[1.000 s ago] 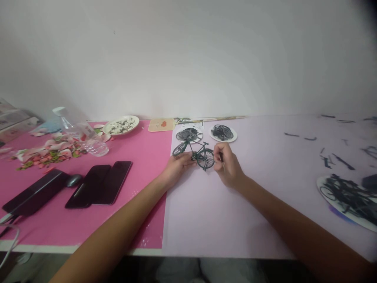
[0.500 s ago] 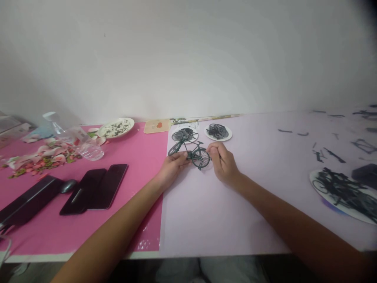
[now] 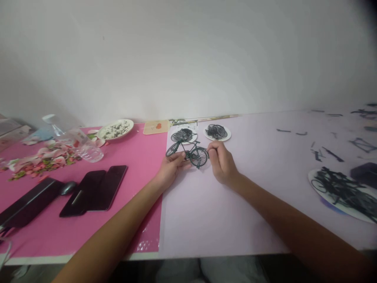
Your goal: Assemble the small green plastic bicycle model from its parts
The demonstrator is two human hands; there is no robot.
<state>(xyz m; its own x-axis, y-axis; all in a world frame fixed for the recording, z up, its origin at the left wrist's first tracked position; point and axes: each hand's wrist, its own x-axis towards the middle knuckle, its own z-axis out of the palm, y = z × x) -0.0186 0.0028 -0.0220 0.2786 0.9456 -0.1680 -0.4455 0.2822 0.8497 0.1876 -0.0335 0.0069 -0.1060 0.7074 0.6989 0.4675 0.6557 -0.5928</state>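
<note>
A small dark green model bicycle (image 3: 198,156) is held up in the middle, a little above the table. My left hand (image 3: 173,167) grips it low on the frame, thumb on top, with the front wheel pointing up and to the left. At the rear wheel, the bent fingers of my right hand (image 3: 221,162) pinch the wheel's right edge; whatever small part lies between those fingertips is hidden. Just behind the bicycle are two white plates, the left plate (image 3: 194,138) and the right plate (image 3: 228,135), each bearing dark wheel-like parts.
At right, a larger plate (image 3: 312,177) is heaped with dark bicycle parts, beside a dark block (image 3: 365,175); loose frame pieces (image 3: 332,154) lie behind. On the left are phones (image 3: 107,188), a black case (image 3: 31,202), a mouse (image 3: 68,188), a clear bottle (image 3: 88,149) and petals (image 3: 44,157).
The view has shifted very slightly. Both hands keep their hold on the model bicycle, which has moved a touch to the left.
</note>
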